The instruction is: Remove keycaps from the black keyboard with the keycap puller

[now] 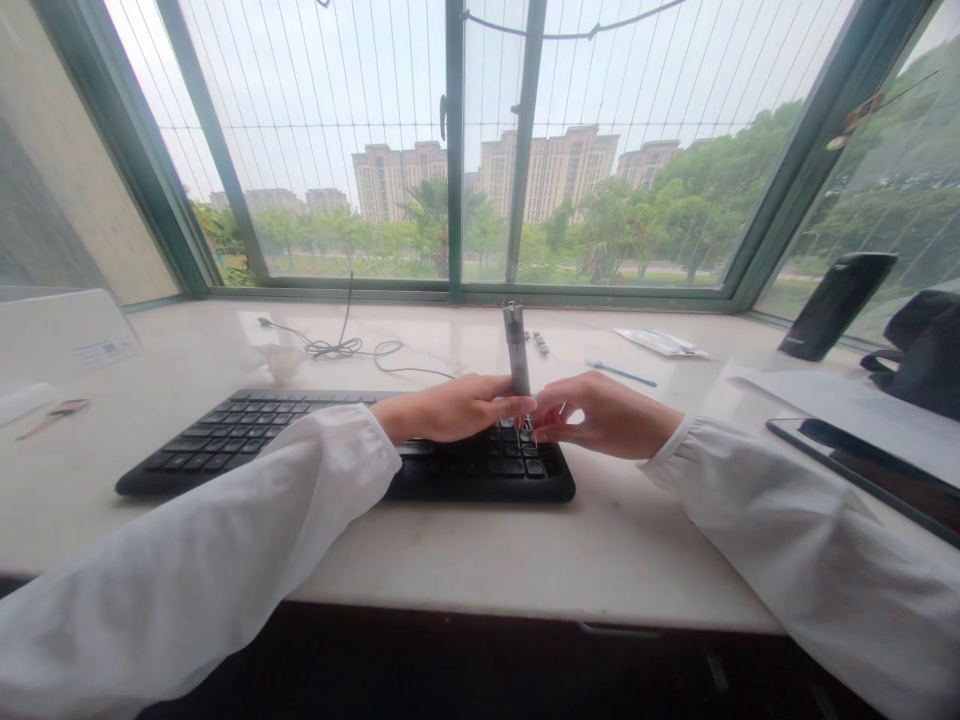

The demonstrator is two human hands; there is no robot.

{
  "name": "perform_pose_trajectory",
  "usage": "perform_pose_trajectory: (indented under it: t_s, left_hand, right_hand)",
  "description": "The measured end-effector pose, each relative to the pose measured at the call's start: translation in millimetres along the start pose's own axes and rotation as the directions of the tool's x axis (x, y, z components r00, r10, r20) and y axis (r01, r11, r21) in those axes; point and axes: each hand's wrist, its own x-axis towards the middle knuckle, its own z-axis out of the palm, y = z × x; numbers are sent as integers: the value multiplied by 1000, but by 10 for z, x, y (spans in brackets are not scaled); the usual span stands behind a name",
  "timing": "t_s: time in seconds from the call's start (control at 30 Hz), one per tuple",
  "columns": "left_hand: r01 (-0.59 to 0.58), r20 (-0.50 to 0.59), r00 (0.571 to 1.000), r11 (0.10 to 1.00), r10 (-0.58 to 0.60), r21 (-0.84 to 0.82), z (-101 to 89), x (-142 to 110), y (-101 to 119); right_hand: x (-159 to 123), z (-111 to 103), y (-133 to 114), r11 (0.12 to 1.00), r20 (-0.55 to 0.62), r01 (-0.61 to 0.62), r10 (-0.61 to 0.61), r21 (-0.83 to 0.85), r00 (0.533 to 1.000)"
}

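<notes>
Pale counter [600, 560]: left hand [457, 408] pinches an upright grey stick [515, 345], right hand [600, 410] pinches thin wires [518, 432] over a keyboard [202, 450]; far right, flat packet [660, 343], contents unclear.

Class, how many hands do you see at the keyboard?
2: the left hand above the keyboard, and the right hand near its right end.
</notes>
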Motion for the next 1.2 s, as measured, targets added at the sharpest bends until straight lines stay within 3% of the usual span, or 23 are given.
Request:
perform_pose_trajectory:
  t_s: [0.3, 0.53, 1.2]
  left_hand:
    - [-36, 34, 999, 999, 37, -19, -24, -36, -5]
    - [-24, -25, 999, 1000, 24, -2, -1, -19, 1]
    - [-12, 24, 1000, 996, 14, -84, -35, -24, 45]
  right_hand:
    - [0, 21, -19, 998, -28, 26, -28, -60, 999]
    - [11, 69, 8, 990, 9, -52, 51, 133, 999]
    - [-5, 67, 28, 995, 5, -34, 34, 95, 999]
